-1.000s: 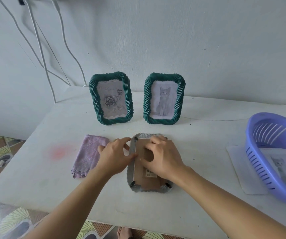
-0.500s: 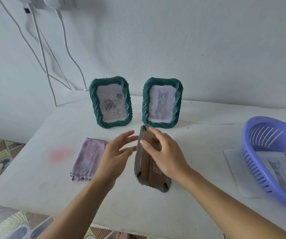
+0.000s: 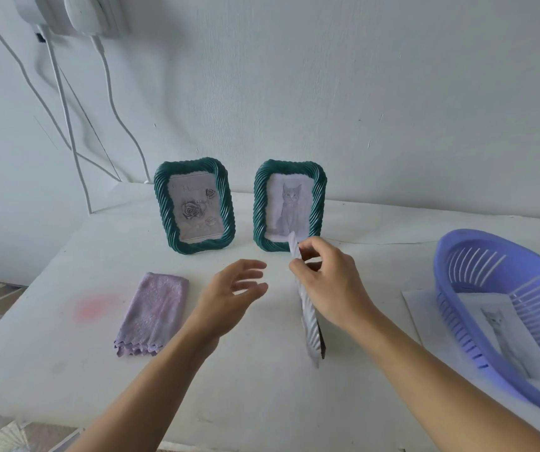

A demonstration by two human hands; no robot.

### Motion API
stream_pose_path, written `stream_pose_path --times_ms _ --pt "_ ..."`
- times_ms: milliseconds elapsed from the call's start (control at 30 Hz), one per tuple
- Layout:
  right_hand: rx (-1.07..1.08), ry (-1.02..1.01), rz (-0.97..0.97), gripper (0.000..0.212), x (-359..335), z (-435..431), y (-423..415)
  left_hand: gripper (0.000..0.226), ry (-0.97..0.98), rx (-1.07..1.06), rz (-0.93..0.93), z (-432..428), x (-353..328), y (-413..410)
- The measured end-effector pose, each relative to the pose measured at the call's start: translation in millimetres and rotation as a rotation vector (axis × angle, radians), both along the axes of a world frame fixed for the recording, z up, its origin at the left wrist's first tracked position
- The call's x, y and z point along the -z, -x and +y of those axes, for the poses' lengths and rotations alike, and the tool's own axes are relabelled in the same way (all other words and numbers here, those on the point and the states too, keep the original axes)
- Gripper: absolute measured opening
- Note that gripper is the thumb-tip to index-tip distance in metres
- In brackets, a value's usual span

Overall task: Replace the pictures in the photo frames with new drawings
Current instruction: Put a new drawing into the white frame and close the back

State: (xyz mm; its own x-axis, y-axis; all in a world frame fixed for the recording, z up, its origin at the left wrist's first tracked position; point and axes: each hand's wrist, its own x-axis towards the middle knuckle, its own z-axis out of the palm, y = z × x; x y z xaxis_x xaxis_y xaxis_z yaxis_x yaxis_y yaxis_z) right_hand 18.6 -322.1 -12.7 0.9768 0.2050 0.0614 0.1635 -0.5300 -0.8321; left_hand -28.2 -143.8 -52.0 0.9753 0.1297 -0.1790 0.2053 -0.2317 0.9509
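My right hand (image 3: pixel 329 285) grips a silver-grey ribbed photo frame (image 3: pixel 309 324) by its top, holding it up on edge above the white table (image 3: pixel 262 386), its brown back turned right. My left hand (image 3: pixel 232 290) hovers beside it with fingers spread and holds nothing. Two green twisted-rim frames stand at the back. The left one (image 3: pixel 195 205) shows a rose picture. The right one (image 3: pixel 289 205) shows a cat drawing. A cat drawing (image 3: pixel 509 337) on paper lies in the purple basket (image 3: pixel 477 256).
A folded lilac cloth (image 3: pixel 152 313) lies on the table at the left, beside a faint pink stain (image 3: pixel 94 306). A white sheet (image 3: pixel 421 313) lies under the basket's left side. White cables (image 3: pixel 66 125) hang down the wall from plugs at top left.
The silver frame lay face down under both hands. My right hand has lifted it and turned it up on edge, moving right. My left hand has let go and opened.
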Motion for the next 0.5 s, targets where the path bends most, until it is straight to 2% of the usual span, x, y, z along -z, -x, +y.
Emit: stream_pose_path --times_ms 133,333,500 --pt "0.060 -0.124 -0.004 0.006 6 -10 -1 0.031 0.015 -0.007 0.154 -5 20 -1" --pt "0.142 -0.313 0.058 0.014 21 -18 -3 0.044 0.080 0.024 0.182 -14 24 -3" --pt "0.209 -0.421 0.080 0.015 25 -25 -2 0.049 0.120 -0.087 0.146 -11 28 -2"
